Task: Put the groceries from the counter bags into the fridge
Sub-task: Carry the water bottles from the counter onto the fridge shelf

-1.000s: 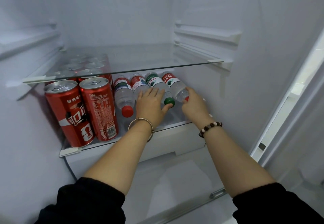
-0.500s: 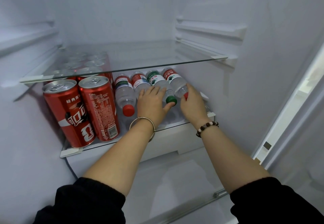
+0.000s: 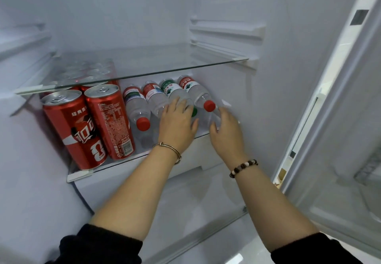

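Observation:
Several small water bottles lie side by side on the lower glass shelf (image 3: 115, 161) of the open fridge, caps toward me. My left hand (image 3: 177, 125) rests flat, fingers spread, on the green-capped bottle (image 3: 175, 92) and its neighbour (image 3: 153, 98). The rightmost bottle (image 3: 195, 90) shows its red cap (image 3: 209, 105), free of any hand. My right hand (image 3: 225, 131) hovers open just right of that cap, holding nothing. A further red-capped bottle (image 3: 136, 109) lies at the left of the row.
Several red cola cans (image 3: 109, 123) stand upright at the left of the same shelf, more behind them. An upper glass shelf (image 3: 144, 71) spans above. A white drawer (image 3: 144, 181) sits below. The fridge door (image 3: 340, 119) stands open at the right.
My right hand has let go of the rightmost bottle's cap and drawn back to the right, fingers apart. My left hand stays on the bottles. The camera moved closer.

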Motion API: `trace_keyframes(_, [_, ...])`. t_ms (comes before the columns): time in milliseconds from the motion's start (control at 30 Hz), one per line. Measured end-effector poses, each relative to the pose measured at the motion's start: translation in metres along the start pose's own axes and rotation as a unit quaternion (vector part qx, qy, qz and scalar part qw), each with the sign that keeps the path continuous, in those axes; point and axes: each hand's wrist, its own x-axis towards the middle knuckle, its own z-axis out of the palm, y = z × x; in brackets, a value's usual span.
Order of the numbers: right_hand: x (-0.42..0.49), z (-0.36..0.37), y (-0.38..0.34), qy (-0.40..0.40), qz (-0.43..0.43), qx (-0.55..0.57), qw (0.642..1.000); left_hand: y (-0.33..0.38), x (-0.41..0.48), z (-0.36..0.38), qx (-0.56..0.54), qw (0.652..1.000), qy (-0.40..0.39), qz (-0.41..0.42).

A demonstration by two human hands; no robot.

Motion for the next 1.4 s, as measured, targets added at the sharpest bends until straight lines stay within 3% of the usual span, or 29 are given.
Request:
trace_keyframes(433, [-0.163,-0.064,0.047,0.009,0.123,-0.147,0.981,0.089,-0.115,0.054,-0.131,0.977,-0.042,0.162])
trace_keyframes(567, [-0.203,-0.089,0.059,0.014,0.133,-0.193,0.972,0.131,-0.138,0.061,-0.216,0.951,-0.077,0.209])
trace_keyframes(667, [-0.225,-0.116,0.066,0.030,0.190,-0.193,0.962,0.163,-0.151,0.057,-0.269,0.926,-0.085,0.250])
trace_keyframes(967, [-0.293,-0.229,0.102,0.126,0.303,-0.267,0.906,0.274,-0.176,0.043,-0.287,0.887,-0.106,0.345])
trace_keyframes(1167, [-0.360,-0.333,0.115,0.130,0.374,-0.377,0.837,0.400,-0.204,0.011,-0.218,0.869,-0.240,0.374])
trace_keyframes(1400, [-0.464,-0.460,0.122,0.079,0.507,-0.473,0.716,0.557,-0.273,-0.029,-0.238,0.812,-0.205,0.491])
